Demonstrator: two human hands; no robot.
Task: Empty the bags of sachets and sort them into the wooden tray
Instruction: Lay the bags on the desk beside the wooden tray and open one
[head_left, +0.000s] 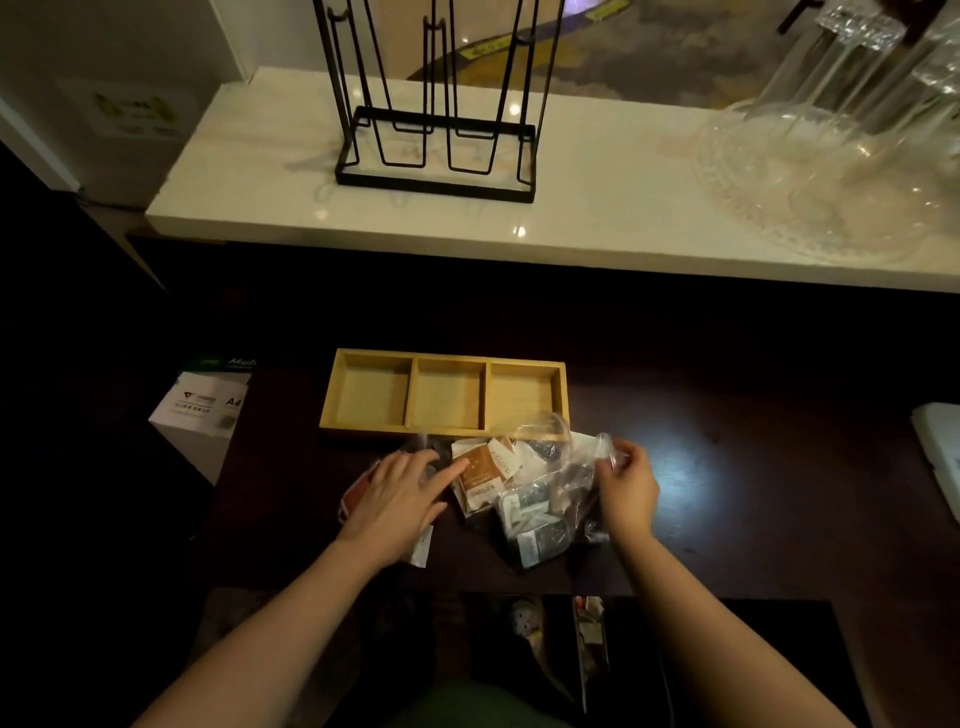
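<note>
Dark table (727, 467): three-compartment wooden tray (444, 434), brown and dark sachets (485, 475) beside.

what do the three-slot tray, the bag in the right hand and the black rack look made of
The tray: pale wood, matte, faint grain showing. The bag pinched by the right hand: thin clear plastic, glossy and crinkled, sachets visible through it. The rack: probably metal wire and bar, with a black finish, on the glossy white counter.
</note>
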